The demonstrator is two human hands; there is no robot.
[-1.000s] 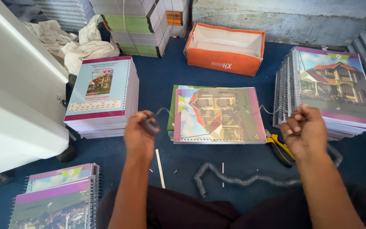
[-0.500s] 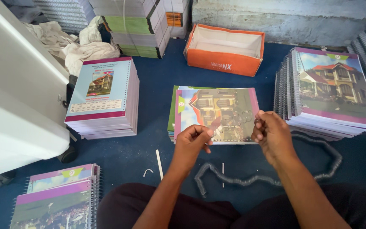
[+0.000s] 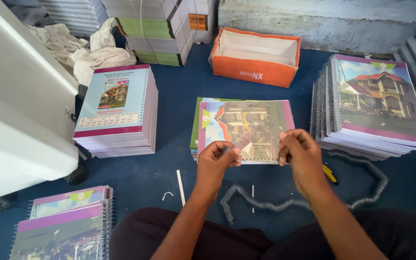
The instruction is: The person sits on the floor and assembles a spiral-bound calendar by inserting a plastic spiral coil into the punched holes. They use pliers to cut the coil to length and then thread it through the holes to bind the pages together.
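Both hands, left hand (image 3: 220,156) and right hand (image 3: 298,150), are pinching a clear sheet (image 3: 255,139) above the notebook (image 3: 246,126); at six o'clock the spiral coil (image 3: 266,202) is lying, and the sheet may be slipping askew.

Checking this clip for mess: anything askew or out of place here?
Slightly. A long wire coil snakes loose across the blue floor, with small white scraps beside it, near the hands. The book stacks look tidy.

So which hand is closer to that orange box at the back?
The right hand. It sits almost straight below the orange box, over the near edge of the middle booklet. The left hand is farther off to the left, at that same edge.
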